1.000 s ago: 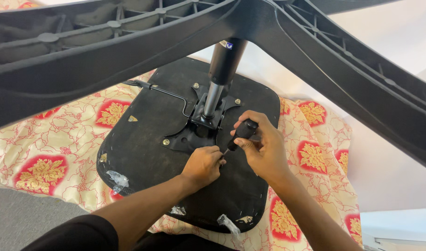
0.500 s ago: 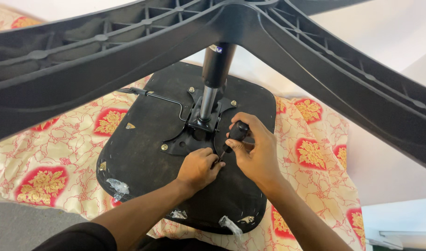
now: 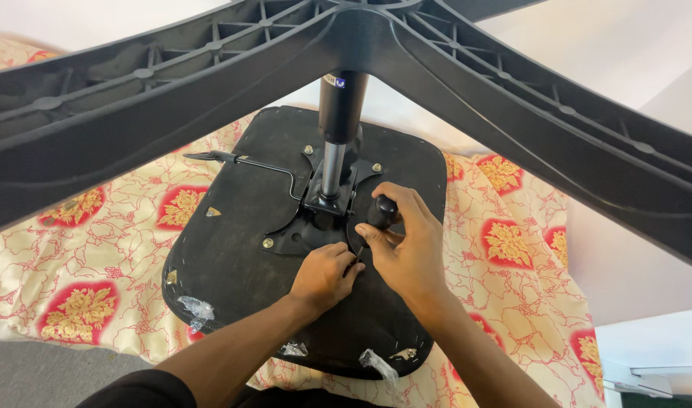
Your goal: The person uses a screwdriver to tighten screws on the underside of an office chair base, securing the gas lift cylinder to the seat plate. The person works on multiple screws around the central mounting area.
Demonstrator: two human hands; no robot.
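An upturned office chair lies seat-down on a cream bedspread (image 3: 96, 249) patterned with red and gold medallions. At far left, one black ribbed leg of the star base (image 3: 134, 98) crosses the upper view. The black seat underside (image 3: 232, 242) faces upward, with a thin adjustment lever (image 3: 247, 161) running from its left part toward the centre. Torn clear plastic scraps (image 3: 195, 310) cling to the near-left edge of the seat. At centre, the gas cylinder (image 3: 338, 128) rises from the black mounting plate (image 3: 315, 219), which is bolted to the seat. The left hand (image 3: 323, 273) rests on the seat just below the plate, fingers curled closed and pinched at the tool's tip. Beside it, touching, the right hand (image 3: 406, 245) has its fingers closed around the black handle of a screwdriver (image 3: 381, 211), held upright at the plate's right edge. A second base leg spans the right.
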